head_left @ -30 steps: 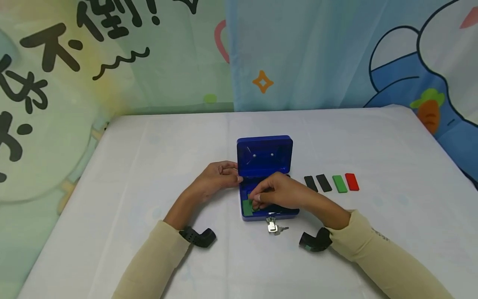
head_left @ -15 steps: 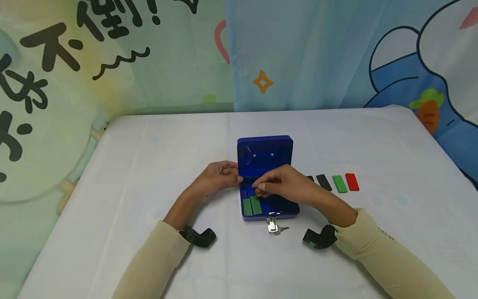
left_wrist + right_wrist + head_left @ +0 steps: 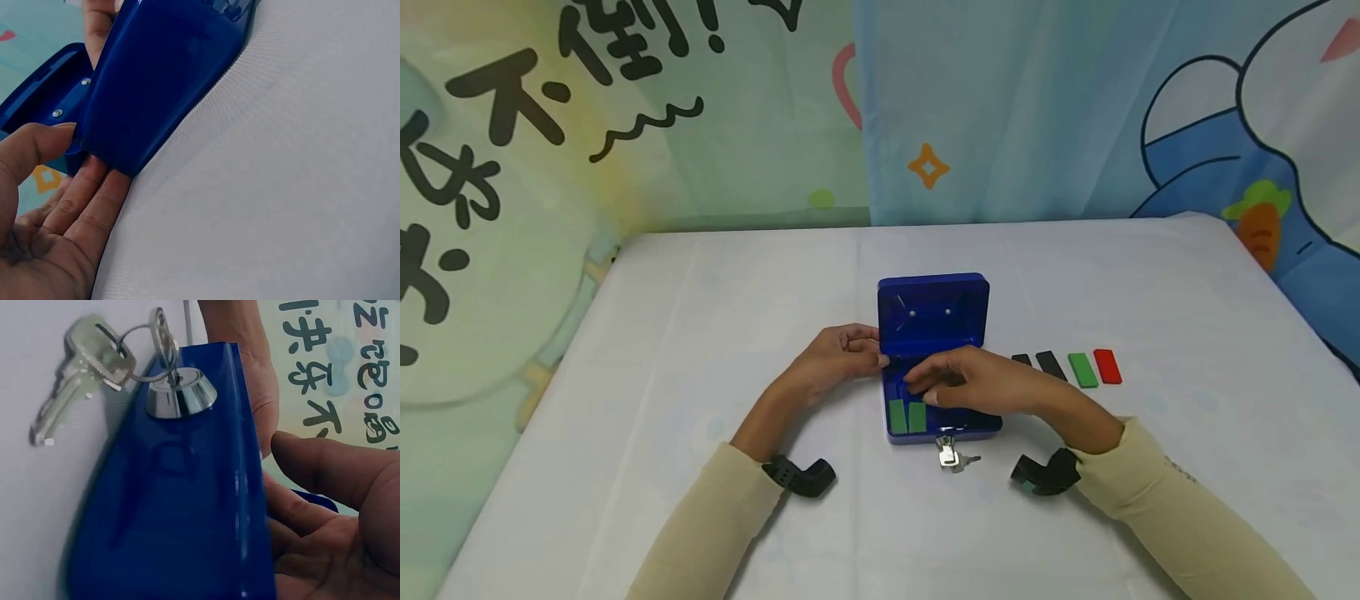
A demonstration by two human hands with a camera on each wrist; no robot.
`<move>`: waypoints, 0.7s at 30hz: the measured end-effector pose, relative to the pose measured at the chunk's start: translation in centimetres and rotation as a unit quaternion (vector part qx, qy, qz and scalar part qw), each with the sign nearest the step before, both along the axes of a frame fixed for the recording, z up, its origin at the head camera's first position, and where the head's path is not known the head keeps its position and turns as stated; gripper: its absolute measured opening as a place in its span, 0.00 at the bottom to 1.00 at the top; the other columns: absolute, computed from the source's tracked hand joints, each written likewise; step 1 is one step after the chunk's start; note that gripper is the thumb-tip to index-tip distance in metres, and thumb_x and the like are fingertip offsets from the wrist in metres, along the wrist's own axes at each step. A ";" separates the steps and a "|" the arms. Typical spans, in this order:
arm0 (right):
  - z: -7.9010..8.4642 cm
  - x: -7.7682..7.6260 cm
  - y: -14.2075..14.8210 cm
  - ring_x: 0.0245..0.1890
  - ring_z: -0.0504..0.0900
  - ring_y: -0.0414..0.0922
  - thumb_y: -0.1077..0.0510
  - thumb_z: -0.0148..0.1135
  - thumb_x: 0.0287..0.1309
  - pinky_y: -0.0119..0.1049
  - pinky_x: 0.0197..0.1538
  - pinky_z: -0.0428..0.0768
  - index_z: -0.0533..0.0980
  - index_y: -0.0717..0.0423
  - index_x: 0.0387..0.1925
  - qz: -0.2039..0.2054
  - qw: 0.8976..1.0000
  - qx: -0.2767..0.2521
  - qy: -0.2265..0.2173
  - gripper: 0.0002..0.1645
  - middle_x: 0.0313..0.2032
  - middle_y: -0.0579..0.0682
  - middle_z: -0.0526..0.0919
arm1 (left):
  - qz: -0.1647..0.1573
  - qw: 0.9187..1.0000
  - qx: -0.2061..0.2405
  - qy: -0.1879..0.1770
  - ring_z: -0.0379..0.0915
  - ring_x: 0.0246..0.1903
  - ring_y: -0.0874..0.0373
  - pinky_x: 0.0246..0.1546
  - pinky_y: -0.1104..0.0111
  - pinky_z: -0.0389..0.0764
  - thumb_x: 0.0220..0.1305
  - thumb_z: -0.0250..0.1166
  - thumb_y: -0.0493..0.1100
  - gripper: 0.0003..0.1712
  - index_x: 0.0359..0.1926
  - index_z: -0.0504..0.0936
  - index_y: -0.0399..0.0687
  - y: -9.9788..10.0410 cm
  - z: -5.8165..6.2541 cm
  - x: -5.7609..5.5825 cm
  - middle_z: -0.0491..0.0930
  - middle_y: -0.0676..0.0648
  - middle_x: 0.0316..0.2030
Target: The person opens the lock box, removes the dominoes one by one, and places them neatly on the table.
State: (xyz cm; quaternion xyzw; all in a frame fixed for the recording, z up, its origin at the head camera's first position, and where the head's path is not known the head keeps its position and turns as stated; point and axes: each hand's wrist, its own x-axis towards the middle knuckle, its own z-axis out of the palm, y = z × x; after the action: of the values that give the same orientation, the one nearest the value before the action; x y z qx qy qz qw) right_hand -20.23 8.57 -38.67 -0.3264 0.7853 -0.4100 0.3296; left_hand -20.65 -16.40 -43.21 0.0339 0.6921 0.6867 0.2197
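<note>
A blue metal cash box [image 3: 901, 438] stands with its lid [image 3: 934, 333] raised. Two thin green rectangular pieces [image 3: 917, 417] lie side by side in its front left part. My left hand [image 3: 835, 360] holds the box's rear left corner; in the left wrist view its thumb [image 3: 47, 142] lies at the rim with fingers against the outer corner. My right hand [image 3: 970, 381] hovers over the compartment, fingers loosely bent, thumb near the right-hand green piece. Between thumb and fingers nothing shows in the right wrist view. The hand hides much of the box's interior.
Right of the box lie two black pieces [image 3: 1051, 366], a green piece [image 3: 1082, 370] and a red piece [image 3: 1107, 367] in a row. A silver lock [image 3: 181, 397] with keys [image 3: 94, 353] on a ring projects from the box's front. Curtains hang behind the white table [image 3: 737, 275].
My right hand let go of the second green piece, rose off it, then came back down. That piece now lies straighter, slightly apart from the first. My left hand stayed put.
</note>
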 end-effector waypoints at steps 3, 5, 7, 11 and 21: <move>0.1 0.0 0.1 0.58 0.76 0.52 0.62 0.55 0.69 0.49 0.59 0.73 0.71 0.65 0.60 0.016 1.000 -0.006 -0.013 0.21 0.53 0.53 0.81 | 0.003 1.000 0.003 -0.002 0.77 0.42 0.55 0.49 0.65 0.79 0.57 0.68 0.32 0.26 0.58 0.73 0.35 0.0 0.0 0.0 0.83 0.45 0.36; 0.1 0.0 0.1 0.58 0.75 0.52 0.62 0.55 0.69 0.49 0.60 0.72 0.69 0.64 0.62 0.021 1.000 -0.009 -0.012 0.22 0.52 0.52 0.82 | 0.002 1.000 0.004 -0.002 0.77 0.42 0.55 0.49 0.65 0.79 0.57 0.68 0.32 0.27 0.58 0.73 0.34 0.0 0.1 0.0 0.82 0.45 0.36; 0.0 0.0 0.1 0.58 0.75 0.52 0.63 0.55 0.68 0.51 0.61 0.71 0.68 0.65 0.63 0.020 1.000 -0.017 -0.015 0.23 0.51 0.52 0.83 | -0.001 1.000 0.005 -0.001 0.77 0.42 0.55 0.49 0.65 0.79 0.58 0.68 0.32 0.26 0.58 0.73 0.34 0.0 0.1 0.0 0.83 0.45 0.37; -0.1 0.1 0.0 0.55 0.77 0.50 0.66 0.56 0.66 0.49 0.61 0.71 0.64 0.67 0.66 0.008 0.999 -0.032 -0.025 0.28 0.49 0.52 0.83 | -0.005 1.000 0.008 -0.001 0.77 0.42 0.54 0.49 0.64 0.79 0.58 0.67 0.32 0.26 0.58 0.73 0.34 0.0 0.1 0.0 0.82 0.45 0.36; -1.2 0.7 -1.2 0.49 0.80 0.49 0.70 0.62 0.60 0.35 0.53 0.78 0.64 0.66 0.66 -0.017 0.997 -0.062 -0.036 0.33 0.49 0.55 0.81 | -0.010 1.000 0.009 0.003 0.78 0.43 0.55 0.49 0.64 0.79 0.58 0.67 0.32 0.27 0.59 0.72 0.34 -0.1 0.0 -0.1 0.83 0.45 0.37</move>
State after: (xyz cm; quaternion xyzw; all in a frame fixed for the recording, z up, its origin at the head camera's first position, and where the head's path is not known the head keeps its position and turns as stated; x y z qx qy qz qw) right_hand -19.50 7.41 -39.91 -0.3174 0.7514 -0.4753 0.3298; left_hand -20.75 -16.54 -43.19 0.0447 0.6862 0.6906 0.2241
